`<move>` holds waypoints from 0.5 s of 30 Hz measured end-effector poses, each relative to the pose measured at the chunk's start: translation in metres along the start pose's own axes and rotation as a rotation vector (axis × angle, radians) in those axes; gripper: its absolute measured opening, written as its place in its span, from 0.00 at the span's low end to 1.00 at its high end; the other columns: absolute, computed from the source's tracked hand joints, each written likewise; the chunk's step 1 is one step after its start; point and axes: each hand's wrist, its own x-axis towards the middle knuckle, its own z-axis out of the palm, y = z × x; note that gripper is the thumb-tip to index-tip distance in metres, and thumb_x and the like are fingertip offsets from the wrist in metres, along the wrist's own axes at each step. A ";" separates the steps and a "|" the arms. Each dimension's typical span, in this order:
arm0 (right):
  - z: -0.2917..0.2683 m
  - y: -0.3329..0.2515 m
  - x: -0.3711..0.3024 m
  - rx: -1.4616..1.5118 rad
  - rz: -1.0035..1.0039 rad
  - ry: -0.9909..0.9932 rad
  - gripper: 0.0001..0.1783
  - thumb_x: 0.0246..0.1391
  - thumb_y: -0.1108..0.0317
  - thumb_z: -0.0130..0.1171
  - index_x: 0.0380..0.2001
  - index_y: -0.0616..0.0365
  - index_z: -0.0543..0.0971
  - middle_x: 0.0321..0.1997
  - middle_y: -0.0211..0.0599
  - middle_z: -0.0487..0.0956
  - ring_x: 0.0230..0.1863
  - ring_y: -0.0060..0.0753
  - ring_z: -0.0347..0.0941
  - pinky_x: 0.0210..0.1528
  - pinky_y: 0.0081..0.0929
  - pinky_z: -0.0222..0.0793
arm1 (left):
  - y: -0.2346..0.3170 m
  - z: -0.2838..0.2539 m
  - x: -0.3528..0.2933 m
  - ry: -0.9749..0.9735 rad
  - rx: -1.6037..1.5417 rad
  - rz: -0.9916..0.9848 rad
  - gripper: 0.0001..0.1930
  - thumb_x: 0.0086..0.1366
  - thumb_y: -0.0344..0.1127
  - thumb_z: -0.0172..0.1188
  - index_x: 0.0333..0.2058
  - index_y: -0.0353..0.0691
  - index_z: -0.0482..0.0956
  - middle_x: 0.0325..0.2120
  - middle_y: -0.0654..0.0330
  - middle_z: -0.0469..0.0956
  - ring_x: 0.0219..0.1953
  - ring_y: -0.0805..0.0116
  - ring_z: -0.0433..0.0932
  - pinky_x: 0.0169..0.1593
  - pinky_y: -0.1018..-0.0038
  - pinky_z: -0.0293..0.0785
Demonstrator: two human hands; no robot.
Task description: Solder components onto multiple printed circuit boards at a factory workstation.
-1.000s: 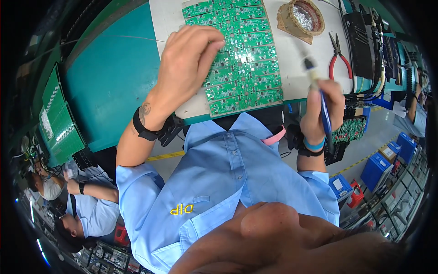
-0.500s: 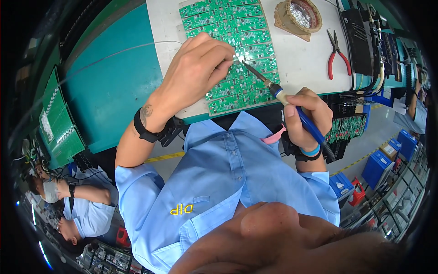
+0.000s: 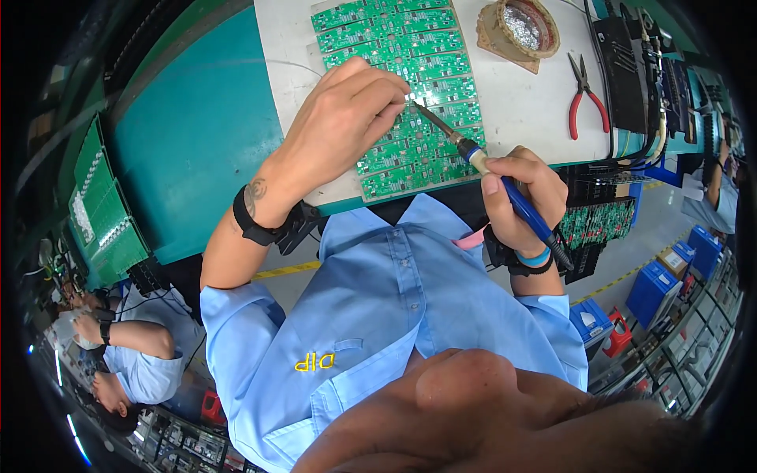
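Note:
A panel of green circuit boards (image 3: 430,67), dotted with small parts, lies under both hands. My left hand (image 3: 339,114) reaches over its left side, thumb and fingertips pinched on a thin solder wire (image 3: 293,65) that trails off leftward. The pinched end of the wire is hidden by the fingers. From the right, my right hand (image 3: 524,197) grips a soldering iron (image 3: 478,159) with a blue handle. The iron slants up and left, its dark tip at the boards close to my left fingertips. Whether the tip touches a joint is too small to tell.
Beyond the panel, to the right, stands a round solder-filled pot (image 3: 522,30) on a square base. Red-handled pliers (image 3: 582,98) lie beside it. Cables and a black holder (image 3: 619,71) line the right edge. More green boards (image 3: 102,197) stand left; a co-worker (image 3: 146,347) is beyond.
The soldering iron and my right hand have shifted slightly left, and the tip has moved slightly up. My left hand stays nearly in place. The co-worker at the left has moved their arm.

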 end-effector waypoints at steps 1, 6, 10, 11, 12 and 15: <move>0.000 0.000 0.000 -0.003 -0.001 0.004 0.07 0.56 0.75 0.66 0.36 0.66 0.80 0.22 0.37 0.76 0.20 0.23 0.67 0.23 0.20 0.57 | 0.000 0.000 0.000 0.001 0.001 0.002 0.10 0.57 0.22 0.70 0.37 0.36 0.80 0.36 0.59 0.83 0.38 0.59 0.78 0.43 0.65 0.78; 0.000 -0.001 0.001 -0.019 0.009 -0.014 0.07 0.56 0.74 0.66 0.36 0.66 0.80 0.21 0.37 0.76 0.20 0.23 0.67 0.23 0.20 0.57 | 0.000 0.000 0.001 -0.007 0.003 0.005 0.10 0.56 0.21 0.69 0.36 0.35 0.80 0.36 0.59 0.83 0.37 0.59 0.78 0.43 0.65 0.78; 0.000 0.001 0.000 -0.002 0.008 -0.008 0.07 0.56 0.74 0.67 0.36 0.66 0.81 0.21 0.37 0.76 0.19 0.24 0.67 0.23 0.20 0.57 | -0.002 0.002 0.001 -0.004 -0.010 0.005 0.09 0.57 0.21 0.69 0.36 0.35 0.80 0.37 0.59 0.83 0.37 0.59 0.77 0.43 0.66 0.78; 0.000 0.001 0.001 -0.004 0.008 -0.008 0.07 0.57 0.74 0.66 0.36 0.66 0.81 0.22 0.37 0.76 0.19 0.24 0.67 0.23 0.20 0.57 | -0.002 0.002 0.001 -0.004 -0.010 0.004 0.09 0.57 0.21 0.69 0.36 0.35 0.80 0.37 0.59 0.83 0.37 0.59 0.77 0.43 0.66 0.78; 0.000 0.000 0.001 -0.006 0.008 -0.007 0.07 0.57 0.74 0.66 0.36 0.66 0.81 0.22 0.38 0.76 0.19 0.24 0.67 0.23 0.21 0.57 | -0.002 0.002 0.001 -0.002 -0.009 0.004 0.09 0.56 0.21 0.70 0.36 0.35 0.80 0.37 0.60 0.83 0.38 0.59 0.77 0.43 0.66 0.78; -0.001 0.000 0.001 -0.011 0.008 -0.010 0.07 0.57 0.74 0.66 0.36 0.66 0.81 0.22 0.38 0.76 0.20 0.24 0.67 0.23 0.21 0.57 | -0.003 0.002 0.001 0.001 -0.008 0.004 0.09 0.56 0.22 0.70 0.36 0.36 0.80 0.37 0.60 0.83 0.38 0.59 0.77 0.43 0.66 0.78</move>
